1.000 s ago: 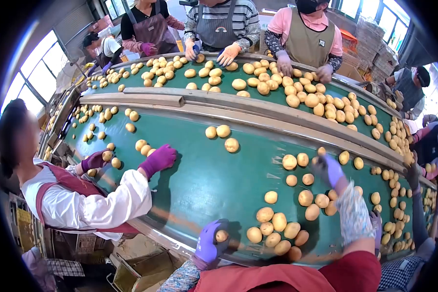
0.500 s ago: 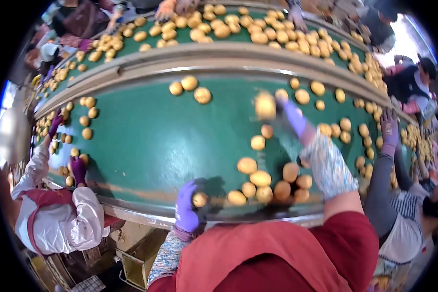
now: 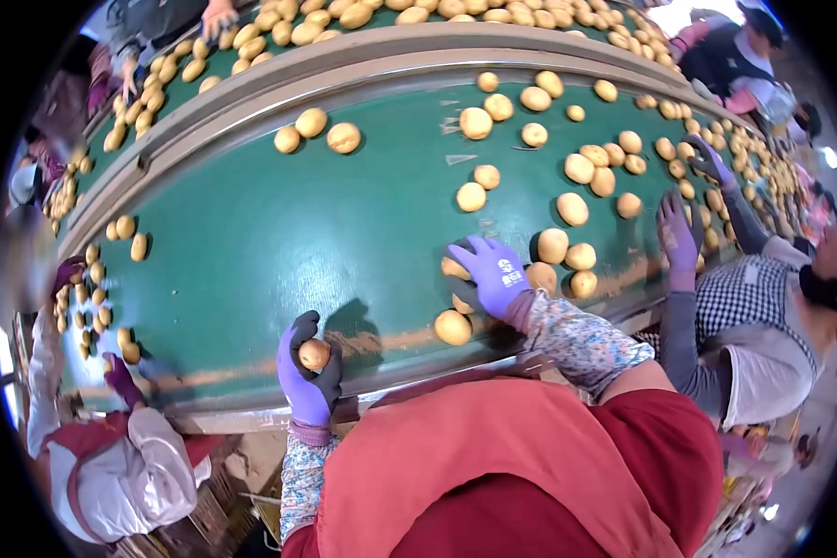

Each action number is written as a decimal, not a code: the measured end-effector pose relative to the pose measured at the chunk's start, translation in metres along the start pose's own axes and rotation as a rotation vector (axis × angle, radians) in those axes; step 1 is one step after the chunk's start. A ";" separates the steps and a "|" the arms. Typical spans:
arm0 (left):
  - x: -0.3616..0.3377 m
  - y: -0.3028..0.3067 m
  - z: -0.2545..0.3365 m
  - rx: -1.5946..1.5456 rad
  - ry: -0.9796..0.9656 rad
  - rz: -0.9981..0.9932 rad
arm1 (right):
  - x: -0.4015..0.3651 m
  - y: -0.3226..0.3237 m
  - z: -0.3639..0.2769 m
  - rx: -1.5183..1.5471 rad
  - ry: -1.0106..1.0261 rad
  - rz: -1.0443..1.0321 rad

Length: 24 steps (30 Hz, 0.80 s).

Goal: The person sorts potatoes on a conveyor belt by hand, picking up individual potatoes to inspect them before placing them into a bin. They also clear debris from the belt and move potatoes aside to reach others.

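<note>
My left hand (image 3: 309,370), in a purple glove with dark fingertips, is closed around a brownish potato (image 3: 313,354) above the near edge of the green conveyor belt (image 3: 251,242). My right hand (image 3: 495,274), gloved the same way, reaches palm down over the belt, its fingers and thumb curled round a potato (image 3: 454,269) that is partly hidden. Just below its thumb another potato (image 3: 462,304) shows in part. Nearer to me lies a yellow potato (image 3: 453,327). Right of the hand sit several more, including a brownish potato (image 3: 541,276).
Three potatoes (image 3: 312,122) lie near the far rail (image 3: 381,58). Beyond it runs a second belt loaded with potatoes (image 3: 358,15). A co-worker's purple-gloved hand (image 3: 681,232) is over the belt at right; another co-worker's hand (image 3: 121,379) is at left.
My right hand has come back from the far side toward me, down onto potatoes near the belt's front. My left hand still holds a potato. The view has tilted and shifted.
</note>
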<state>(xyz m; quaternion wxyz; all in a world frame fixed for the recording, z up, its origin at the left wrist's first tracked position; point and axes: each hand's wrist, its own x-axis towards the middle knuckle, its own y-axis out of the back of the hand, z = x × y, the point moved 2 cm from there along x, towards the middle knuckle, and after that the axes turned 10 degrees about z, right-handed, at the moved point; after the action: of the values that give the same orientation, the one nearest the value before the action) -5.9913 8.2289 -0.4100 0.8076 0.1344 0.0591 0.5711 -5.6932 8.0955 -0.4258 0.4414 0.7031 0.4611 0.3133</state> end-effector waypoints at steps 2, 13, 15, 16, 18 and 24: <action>0.004 0.000 0.008 -0.009 -0.130 -0.093 | -0.003 0.003 -0.005 0.012 -0.019 0.062; -0.005 0.072 -0.046 -0.032 0.035 -0.041 | -0.033 0.033 0.049 -0.285 -0.272 0.268; 0.013 0.077 -0.041 -0.023 -0.030 -0.033 | -0.026 0.029 0.066 -0.281 -0.435 0.281; 0.020 0.079 -0.027 -0.041 0.094 -0.038 | -0.028 0.028 0.083 -0.247 -0.533 0.310; 0.027 0.088 -0.036 -0.068 0.003 -0.012 | -0.043 0.013 0.123 -0.262 -0.595 0.335; 0.036 0.132 -0.071 0.090 0.014 0.010 | 0.045 -0.046 -0.019 0.300 -0.319 0.437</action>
<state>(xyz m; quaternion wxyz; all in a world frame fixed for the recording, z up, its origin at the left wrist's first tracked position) -6.1167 8.3145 -0.4380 0.7975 0.1670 0.0898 0.5728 -5.7098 8.1519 -0.4584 0.3215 0.8833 0.2650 0.2150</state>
